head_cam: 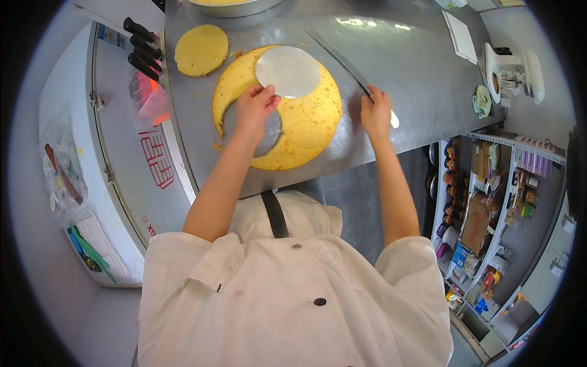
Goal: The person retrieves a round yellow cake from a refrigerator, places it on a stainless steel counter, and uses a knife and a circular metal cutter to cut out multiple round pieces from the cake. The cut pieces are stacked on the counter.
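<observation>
A thin round metal disc (pixel 288 72) lies over the far part of a yellow sponge cake layer (pixel 312 124). My left hand (pixel 254 108) pinches the disc's near edge between thumb and fingers. Under that hand, a round piece is gone from the cake's left side, and bare steel shows through the gap. A smaller round of sponge (pixel 202 50) lies apart at the upper left. Right of the cake, my right hand (pixel 377 112) is around the handle end of a long knife (pixel 339 57). Its blade points away to the upper left, low along the table.
Crumbs dot the steel table (pixel 422 91). A round cake pan (pixel 236 8) stands at the far edge. Black-handled knives (pixel 144 48) hang at the left beside a white freezer (pixel 121 137). A stand mixer (pixel 513 75), a cloth (pixel 481 102) and stocked shelves (pixel 477 220) are right.
</observation>
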